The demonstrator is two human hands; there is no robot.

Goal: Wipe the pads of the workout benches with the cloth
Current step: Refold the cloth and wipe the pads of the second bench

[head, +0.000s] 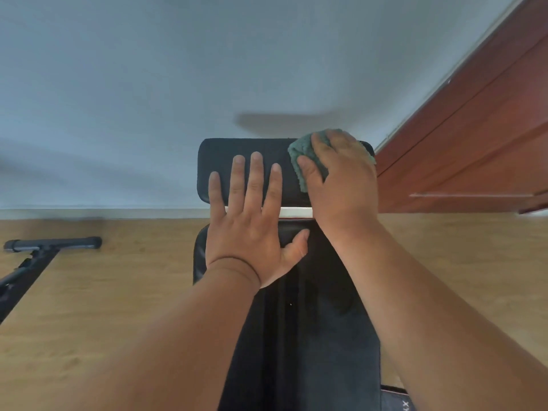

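Wooden floor (118, 307) meets a pale wall behind the black bench pad (231, 149). Left hand (252, 232) lies flat, fingers straight; right hand (341, 179) clutches the green cloth (305, 149) on the pad's far right corner.

A single head-worn wide-angle camera looks forward and steeply down from just above the black padded workout bench (237, 161), at arm's length. It faces the pale grey wall (148, 69); light wooden floor (89, 307) flanks both sides.
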